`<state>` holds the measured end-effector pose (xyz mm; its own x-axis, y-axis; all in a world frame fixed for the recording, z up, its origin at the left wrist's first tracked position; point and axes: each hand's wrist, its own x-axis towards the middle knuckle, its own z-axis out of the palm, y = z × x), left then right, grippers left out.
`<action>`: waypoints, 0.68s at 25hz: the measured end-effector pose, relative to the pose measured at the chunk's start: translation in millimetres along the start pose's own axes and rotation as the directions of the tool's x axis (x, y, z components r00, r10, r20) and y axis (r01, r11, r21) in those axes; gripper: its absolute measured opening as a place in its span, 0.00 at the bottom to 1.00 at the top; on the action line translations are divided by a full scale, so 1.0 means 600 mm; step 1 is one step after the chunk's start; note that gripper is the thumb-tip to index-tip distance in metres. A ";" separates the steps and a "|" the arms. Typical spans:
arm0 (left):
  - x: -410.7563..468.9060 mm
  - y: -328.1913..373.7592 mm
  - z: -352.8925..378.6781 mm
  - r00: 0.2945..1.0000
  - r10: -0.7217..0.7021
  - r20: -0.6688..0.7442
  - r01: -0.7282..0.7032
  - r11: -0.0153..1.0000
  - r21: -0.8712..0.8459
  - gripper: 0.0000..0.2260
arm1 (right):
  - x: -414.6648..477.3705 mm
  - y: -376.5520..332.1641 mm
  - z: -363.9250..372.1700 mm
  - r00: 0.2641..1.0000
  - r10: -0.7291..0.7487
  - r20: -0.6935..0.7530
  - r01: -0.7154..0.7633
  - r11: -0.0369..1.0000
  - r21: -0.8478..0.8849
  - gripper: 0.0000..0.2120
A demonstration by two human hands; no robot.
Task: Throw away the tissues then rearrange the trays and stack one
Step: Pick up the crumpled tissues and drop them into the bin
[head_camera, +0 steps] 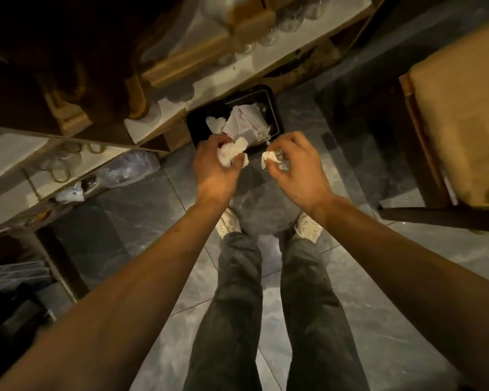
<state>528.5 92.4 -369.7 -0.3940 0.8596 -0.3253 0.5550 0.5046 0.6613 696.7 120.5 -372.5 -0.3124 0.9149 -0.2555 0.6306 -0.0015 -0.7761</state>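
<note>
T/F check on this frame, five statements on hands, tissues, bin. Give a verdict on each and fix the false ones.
1. The left hand holds a crumpled tissue. True.
2. The right hand is empty. False: it pinches a smaller tissue wad in its fingertips.
3. The black bin on the floor already has white paper in it. True.
4. Both hands are on a tray. False: they are in the air near the bin's near edge; no tray is under them.
5. The bin sits beside the shelving. True.
</note>
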 end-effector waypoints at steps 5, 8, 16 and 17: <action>0.096 -0.108 0.062 0.999 0.042 0.030 -0.044 0.997 0.061 0.16 | 0.091 0.082 0.104 0.996 -0.006 0.084 0.009 1.000 -0.030 0.12; 0.144 -0.135 0.086 1.000 0.011 0.014 -0.013 0.991 0.130 0.16 | 0.139 0.113 0.138 0.994 -0.001 0.108 0.011 0.995 -0.096 0.13; 0.215 -0.180 0.117 0.999 0.003 0.053 -0.010 0.991 0.134 0.19 | 0.207 0.148 0.171 0.994 0.013 0.106 0.005 0.986 -0.165 0.13; 0.220 -0.182 0.121 0.999 -0.008 0.050 0.001 0.990 0.138 0.19 | 0.210 0.150 0.173 0.995 0.012 0.103 0.005 0.985 -0.171 0.14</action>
<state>469.2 156.2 -534.0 -0.3614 0.8582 -0.3645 0.6502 0.5121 0.5612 640.5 194.1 -534.5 -0.3761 0.8684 -0.3232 0.7414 0.0728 -0.6671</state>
